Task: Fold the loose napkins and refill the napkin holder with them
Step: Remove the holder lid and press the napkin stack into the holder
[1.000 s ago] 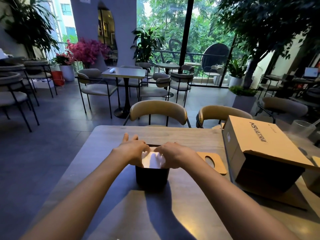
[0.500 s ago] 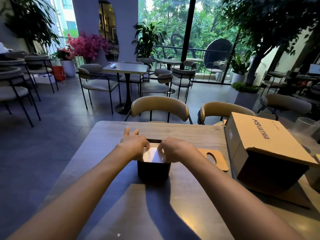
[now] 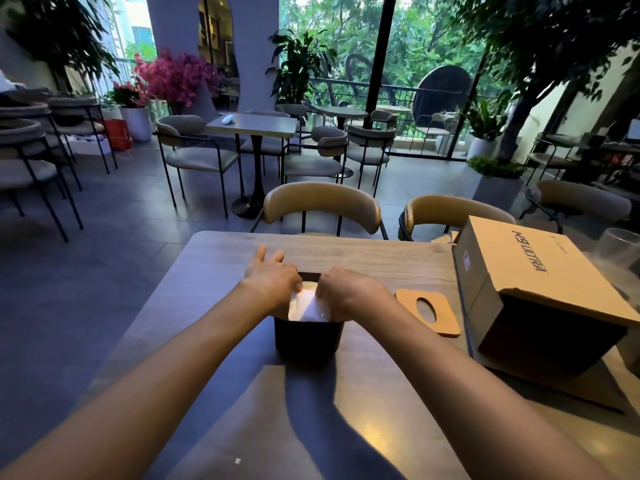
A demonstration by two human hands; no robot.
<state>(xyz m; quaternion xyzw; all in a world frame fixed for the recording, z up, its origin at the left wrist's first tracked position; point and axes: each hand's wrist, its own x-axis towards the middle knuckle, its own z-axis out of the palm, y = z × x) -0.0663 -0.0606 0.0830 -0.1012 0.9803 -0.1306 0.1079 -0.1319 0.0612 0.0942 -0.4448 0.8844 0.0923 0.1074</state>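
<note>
Napkins (image 3: 310, 309) in holder (image 3: 308, 337), box (image 3: 540, 289) right.

Both hands (image 3: 273, 284) (image 3: 349, 292) pushed napkins (image 3: 308, 308) lower into holder (image 3: 306, 336)

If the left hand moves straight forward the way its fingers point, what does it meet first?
Probably only bare table: the left hand points past the napkin holder toward the far edge, where nothing visible lies.

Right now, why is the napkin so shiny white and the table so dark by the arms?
In the head view, light glares off the napkins in the dark napkin holder, washing out detail; the arms cast long shadows on the table; a bright patch gleams near the front edge; the wide lens bends the picture's edges.
</note>
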